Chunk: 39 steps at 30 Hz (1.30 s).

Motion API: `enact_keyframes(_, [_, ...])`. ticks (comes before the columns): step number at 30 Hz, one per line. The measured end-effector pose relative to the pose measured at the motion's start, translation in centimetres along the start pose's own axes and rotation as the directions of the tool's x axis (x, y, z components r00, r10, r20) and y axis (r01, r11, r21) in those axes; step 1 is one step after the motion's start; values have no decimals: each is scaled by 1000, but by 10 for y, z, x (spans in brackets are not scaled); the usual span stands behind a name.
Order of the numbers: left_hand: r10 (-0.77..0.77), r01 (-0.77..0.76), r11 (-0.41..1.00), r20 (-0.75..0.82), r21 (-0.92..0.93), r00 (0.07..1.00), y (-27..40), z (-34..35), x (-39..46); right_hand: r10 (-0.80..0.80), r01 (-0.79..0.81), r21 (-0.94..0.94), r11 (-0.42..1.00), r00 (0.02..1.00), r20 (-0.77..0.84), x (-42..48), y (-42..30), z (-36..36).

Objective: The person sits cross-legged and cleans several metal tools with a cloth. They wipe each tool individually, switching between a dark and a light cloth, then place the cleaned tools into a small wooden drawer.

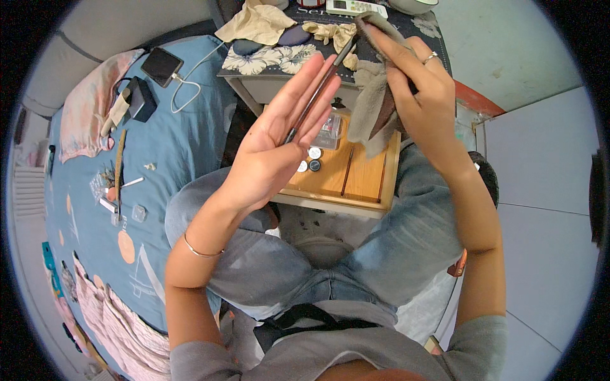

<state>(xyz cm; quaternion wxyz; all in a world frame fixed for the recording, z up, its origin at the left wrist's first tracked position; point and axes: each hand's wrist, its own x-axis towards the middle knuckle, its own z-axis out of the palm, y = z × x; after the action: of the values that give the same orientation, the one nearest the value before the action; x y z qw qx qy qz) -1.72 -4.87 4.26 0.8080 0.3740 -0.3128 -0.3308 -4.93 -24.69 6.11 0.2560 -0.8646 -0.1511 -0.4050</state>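
A slim dark brush [313, 99] lies slantwise across the palm and fingers of my left hand [281, 133], with the thumb folded over its lower end. The brush's upper end reaches a grey-green cloth [369, 102], which my right hand [421, 90] holds bunched and hanging. Below the hands an open wooden drawer [329, 195] holds two more slim dark brushes, one [348, 171] left of the other [382, 178]. Several small round pots [314, 165] and a clear plastic case [328, 133] are in the drawer too, partly hidden by my left hand.
A small table [298, 57] with a patterned cover bears a beige cloth [257, 23], dark round pads [294, 35] and a remote control [356, 7]. On the bed [190, 143] at left lie a phone [162, 66] with a white cable, a black box [143, 100] and small items.
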Motion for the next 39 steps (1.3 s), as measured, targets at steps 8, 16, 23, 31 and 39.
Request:
enact_keyframes(8, [9, -7, 1000, -84, 27, 996, -1, -2, -1, 114, -115, 4, 993, 990, 82, -5, 15, 3])
enact_keyframes(16, [10, 0, 999, -298, 34, 954, -5, -23, 10, 547, -506, 224, 833, 694, -468, 4, 134, -49])
enact_keyframes(23, [-70, 97, 994, -362, 57, 929, -11, -25, 12, 102, -196, -517, 833, 973, -205, -7, 189, -14])
enact_keyframes(31, [-148, 161, 987, -412, -3, 899, -10, -32, 9, 166, -128, -615, 778, 986, 4, -12, 176, 8])
enact_keyframes(39, [-188, 209, 978, -434, 2, 881, -8, -29, 8, 73, 150, -424, 893, 881, 467, -11, 122, 36])
